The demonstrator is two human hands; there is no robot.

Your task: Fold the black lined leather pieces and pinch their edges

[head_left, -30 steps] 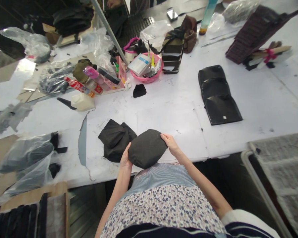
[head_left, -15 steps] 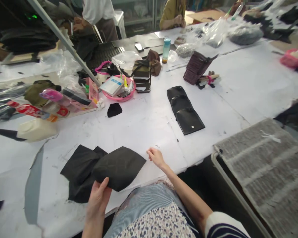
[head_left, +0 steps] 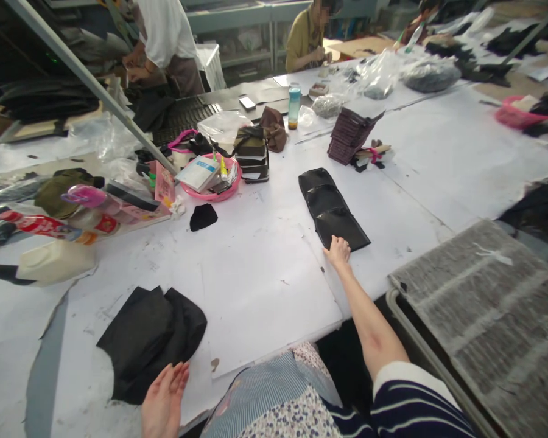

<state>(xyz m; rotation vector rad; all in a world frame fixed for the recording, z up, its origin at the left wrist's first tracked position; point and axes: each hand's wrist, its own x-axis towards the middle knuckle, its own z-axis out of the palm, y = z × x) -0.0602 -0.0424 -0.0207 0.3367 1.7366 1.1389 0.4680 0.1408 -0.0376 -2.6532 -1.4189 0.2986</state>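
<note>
- Head view: a pink basin (head_left: 215, 196) is sitting left of the black pouch (head_left: 325, 198), packed with small things, and a black patch (head_left: 203, 217) is lying just in front of it.
- A purple stack (head_left: 349, 137) is leaning beyond the pouch; a blue bottle (head_left: 294, 104) is standing farther back.
- A jug (head_left: 57, 263) and a red bottle (head_left: 41, 225) are crowding the left side, beyond the crumpled black cloth (head_left: 139, 334).
- The pouch is lying flat on the white table (head_left: 256, 267), its long axis running from near right to far left, its square end pointing towards the person.
- The right hand (head_left: 338, 248) is resting at that end, fingers bent narrow; I cannot tell whether it is gripping.
- The left hand (head_left: 165, 392) is holding nothing, loosely open beside the cloth.
</note>
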